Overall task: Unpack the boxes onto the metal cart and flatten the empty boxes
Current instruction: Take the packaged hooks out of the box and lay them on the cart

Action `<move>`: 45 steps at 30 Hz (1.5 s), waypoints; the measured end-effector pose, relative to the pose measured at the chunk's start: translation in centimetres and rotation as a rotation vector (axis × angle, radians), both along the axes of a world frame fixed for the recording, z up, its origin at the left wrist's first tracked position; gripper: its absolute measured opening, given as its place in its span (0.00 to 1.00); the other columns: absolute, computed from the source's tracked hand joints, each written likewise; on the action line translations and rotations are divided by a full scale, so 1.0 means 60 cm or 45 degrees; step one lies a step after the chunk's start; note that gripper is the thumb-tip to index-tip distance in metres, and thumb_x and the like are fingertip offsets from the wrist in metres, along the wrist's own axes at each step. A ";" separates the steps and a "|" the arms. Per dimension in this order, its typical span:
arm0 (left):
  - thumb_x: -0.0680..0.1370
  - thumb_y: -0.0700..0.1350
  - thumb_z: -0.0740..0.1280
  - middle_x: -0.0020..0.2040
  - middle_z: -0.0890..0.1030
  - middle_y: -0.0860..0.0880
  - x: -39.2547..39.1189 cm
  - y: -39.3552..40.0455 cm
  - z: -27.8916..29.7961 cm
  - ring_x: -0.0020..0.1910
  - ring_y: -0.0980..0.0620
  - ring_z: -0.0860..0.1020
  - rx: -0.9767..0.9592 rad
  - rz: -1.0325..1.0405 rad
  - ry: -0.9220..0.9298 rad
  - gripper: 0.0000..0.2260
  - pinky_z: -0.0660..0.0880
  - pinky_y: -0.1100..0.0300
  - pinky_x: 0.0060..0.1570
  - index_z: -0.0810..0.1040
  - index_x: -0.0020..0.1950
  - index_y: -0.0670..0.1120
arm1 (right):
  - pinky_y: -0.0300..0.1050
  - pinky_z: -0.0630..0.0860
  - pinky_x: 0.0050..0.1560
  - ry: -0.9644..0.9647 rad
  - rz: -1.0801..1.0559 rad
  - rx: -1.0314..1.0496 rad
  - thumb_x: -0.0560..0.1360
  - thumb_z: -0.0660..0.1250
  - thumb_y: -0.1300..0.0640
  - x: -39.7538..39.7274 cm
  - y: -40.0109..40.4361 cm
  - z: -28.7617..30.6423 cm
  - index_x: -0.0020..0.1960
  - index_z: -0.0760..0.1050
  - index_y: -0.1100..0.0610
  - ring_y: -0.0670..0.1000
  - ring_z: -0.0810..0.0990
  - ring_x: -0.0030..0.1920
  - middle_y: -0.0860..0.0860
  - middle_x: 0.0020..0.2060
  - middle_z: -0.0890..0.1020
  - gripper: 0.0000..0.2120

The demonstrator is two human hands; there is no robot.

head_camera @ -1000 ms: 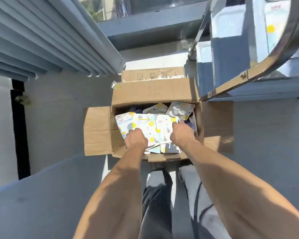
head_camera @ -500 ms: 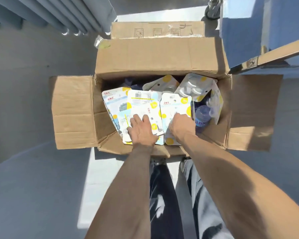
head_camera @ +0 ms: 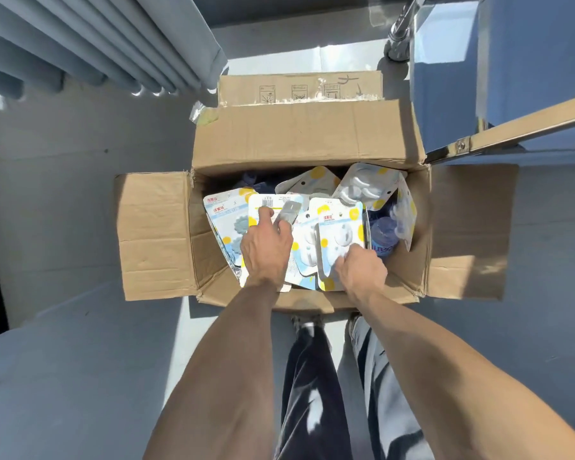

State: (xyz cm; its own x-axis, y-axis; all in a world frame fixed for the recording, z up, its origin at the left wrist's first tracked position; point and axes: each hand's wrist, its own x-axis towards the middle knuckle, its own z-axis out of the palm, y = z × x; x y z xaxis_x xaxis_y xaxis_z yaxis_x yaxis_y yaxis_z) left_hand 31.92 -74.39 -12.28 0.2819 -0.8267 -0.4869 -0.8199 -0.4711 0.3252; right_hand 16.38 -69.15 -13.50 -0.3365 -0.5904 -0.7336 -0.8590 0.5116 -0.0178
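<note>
Two hands had gone deeper into the open cardboard box on the floor since a moment earlier: left hand gripped a barcoded card pack, right hand pinched another blister pack. Unpacking barely begun; metal cart stood just beside.

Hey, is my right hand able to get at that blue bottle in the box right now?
Probably yes. The blue bottle stands just beyond the right hand, its top uncovered. But that hand already grips a blister pack, and another pack leans beside the bottle, so it would likely need freeing first.
</note>
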 end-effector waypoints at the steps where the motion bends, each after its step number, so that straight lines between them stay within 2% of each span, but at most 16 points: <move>1: 0.81 0.48 0.59 0.41 0.76 0.43 0.005 -0.005 -0.003 0.43 0.38 0.77 0.012 0.039 -0.027 0.14 0.67 0.51 0.41 0.68 0.66 0.46 | 0.49 0.73 0.45 -0.035 0.004 -0.034 0.80 0.58 0.55 -0.004 0.004 -0.002 0.56 0.74 0.60 0.60 0.80 0.52 0.57 0.50 0.80 0.11; 3: 0.79 0.46 0.65 0.55 0.75 0.41 0.024 -0.007 -0.017 0.52 0.40 0.76 0.018 0.105 -0.237 0.22 0.69 0.48 0.47 0.63 0.71 0.46 | 0.50 0.71 0.43 -0.064 0.038 -0.154 0.80 0.59 0.57 -0.011 0.009 -0.006 0.59 0.73 0.59 0.59 0.76 0.53 0.57 0.52 0.75 0.10; 5: 0.72 0.41 0.70 0.64 0.69 0.41 0.041 0.001 -0.029 0.59 0.42 0.72 -0.027 0.050 -0.501 0.30 0.68 0.50 0.54 0.62 0.72 0.47 | 0.50 0.69 0.42 -0.086 0.109 -0.194 0.76 0.62 0.64 -0.016 0.006 -0.008 0.64 0.69 0.57 0.59 0.72 0.54 0.57 0.56 0.70 0.16; 8: 0.71 0.37 0.68 0.60 0.71 0.42 0.046 0.022 -0.042 0.58 0.43 0.72 0.040 -0.098 -0.501 0.22 0.67 0.51 0.52 0.68 0.64 0.46 | 0.54 0.71 0.47 -0.145 0.365 -0.010 0.73 0.62 0.71 -0.011 -0.006 -0.004 0.76 0.55 0.51 0.63 0.70 0.60 0.62 0.70 0.59 0.36; 10: 0.77 0.40 0.65 0.57 0.75 0.42 0.037 0.037 -0.051 0.55 0.43 0.76 0.252 -0.151 -0.421 0.13 0.71 0.51 0.50 0.70 0.62 0.44 | 0.52 0.71 0.48 -0.153 0.490 0.038 0.73 0.61 0.72 -0.004 -0.009 -0.009 0.78 0.49 0.50 0.63 0.72 0.59 0.63 0.69 0.60 0.40; 13: 0.80 0.42 0.62 0.57 0.79 0.42 0.025 0.061 -0.063 0.55 0.42 0.79 0.496 0.045 -0.315 0.10 0.74 0.53 0.50 0.75 0.59 0.42 | 0.51 0.73 0.49 -0.112 0.480 0.034 0.76 0.60 0.69 0.000 -0.009 -0.022 0.72 0.61 0.57 0.62 0.77 0.55 0.60 0.59 0.71 0.26; 16: 0.80 0.44 0.63 0.59 0.78 0.42 0.005 0.082 -0.072 0.58 0.42 0.78 0.556 0.139 -0.261 0.11 0.74 0.52 0.54 0.75 0.60 0.43 | 0.51 0.74 0.50 -0.119 0.434 0.077 0.76 0.61 0.67 -0.001 -0.008 -0.023 0.64 0.68 0.60 0.61 0.78 0.55 0.58 0.56 0.75 0.16; 21: 0.78 0.45 0.65 0.62 0.70 0.41 -0.022 0.064 -0.089 0.61 0.43 0.71 0.347 0.074 -0.373 0.17 0.71 0.52 0.49 0.66 0.65 0.44 | 0.49 0.68 0.41 -0.080 0.500 -0.027 0.77 0.61 0.66 -0.005 -0.004 -0.010 0.64 0.68 0.59 0.59 0.79 0.52 0.57 0.57 0.72 0.16; 24: 0.78 0.44 0.63 0.60 0.70 0.42 -0.021 0.034 -0.099 0.59 0.43 0.71 0.262 0.119 -0.409 0.12 0.71 0.51 0.52 0.73 0.61 0.43 | 0.49 0.69 0.39 -0.164 0.669 -0.050 0.77 0.61 0.68 -0.001 -0.001 -0.010 0.65 0.63 0.57 0.59 0.77 0.48 0.58 0.58 0.68 0.19; 26: 0.79 0.43 0.63 0.59 0.71 0.42 -0.024 0.016 -0.105 0.59 0.42 0.71 0.225 0.081 -0.427 0.09 0.72 0.49 0.55 0.78 0.56 0.43 | 0.48 0.68 0.40 -0.194 0.863 0.001 0.75 0.61 0.69 0.003 0.002 -0.014 0.64 0.63 0.57 0.57 0.74 0.51 0.59 0.59 0.66 0.20; 30: 0.78 0.41 0.64 0.58 0.74 0.42 -0.028 -0.001 -0.111 0.58 0.42 0.74 0.171 0.081 -0.403 0.10 0.72 0.48 0.56 0.76 0.59 0.42 | 0.47 0.66 0.43 -0.138 0.983 0.046 0.78 0.59 0.63 0.003 -0.011 -0.012 0.65 0.65 0.59 0.57 0.74 0.57 0.58 0.61 0.69 0.15; 35: 0.78 0.44 0.66 0.56 0.78 0.43 -0.009 -0.005 -0.111 0.58 0.43 0.75 0.228 0.015 -0.519 0.11 0.65 0.49 0.57 0.74 0.60 0.43 | 0.48 0.66 0.43 -0.097 1.107 0.003 0.76 0.62 0.63 -0.003 -0.018 -0.019 0.64 0.66 0.57 0.57 0.72 0.59 0.56 0.60 0.71 0.17; 39: 0.79 0.45 0.65 0.54 0.78 0.44 0.002 0.003 -0.117 0.57 0.43 0.74 0.357 -0.062 -0.588 0.07 0.64 0.48 0.56 0.77 0.56 0.46 | 0.50 0.68 0.45 -0.095 1.049 -0.115 0.76 0.64 0.62 -0.012 -0.016 -0.023 0.63 0.68 0.58 0.58 0.69 0.60 0.57 0.60 0.69 0.16; 41: 0.79 0.44 0.63 0.52 0.78 0.44 -0.001 0.003 -0.117 0.55 0.43 0.74 0.329 -0.078 -0.594 0.07 0.64 0.47 0.56 0.77 0.55 0.46 | 0.48 0.69 0.41 -0.059 1.030 -0.139 0.71 0.68 0.62 -0.015 -0.010 -0.027 0.58 0.71 0.58 0.57 0.72 0.56 0.57 0.56 0.72 0.16; 43: 0.79 0.44 0.62 0.52 0.78 0.43 0.000 0.003 -0.105 0.56 0.43 0.73 0.297 -0.056 -0.589 0.08 0.63 0.47 0.56 0.77 0.54 0.44 | 0.47 0.71 0.33 0.000 0.814 -0.167 0.67 0.72 0.62 -0.015 -0.004 -0.027 0.49 0.74 0.58 0.55 0.77 0.45 0.55 0.46 0.76 0.13; 45: 0.79 0.45 0.61 0.53 0.78 0.43 0.004 0.004 -0.079 0.56 0.43 0.73 0.278 -0.016 -0.562 0.09 0.63 0.48 0.56 0.77 0.54 0.44 | 0.46 0.73 0.35 0.017 0.448 -0.113 0.75 0.67 0.58 -0.016 -0.001 -0.018 0.53 0.73 0.58 0.54 0.81 0.45 0.54 0.47 0.76 0.08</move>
State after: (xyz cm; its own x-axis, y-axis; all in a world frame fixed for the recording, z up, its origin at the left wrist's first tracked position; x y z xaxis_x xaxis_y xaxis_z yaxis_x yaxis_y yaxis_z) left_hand 32.15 -74.18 -17.04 0.4908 -0.7234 -0.4857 -0.8634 -0.4785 -0.1597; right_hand 15.41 -69.19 -14.58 -0.1106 -0.7332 -0.6709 -0.9827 0.1815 -0.0363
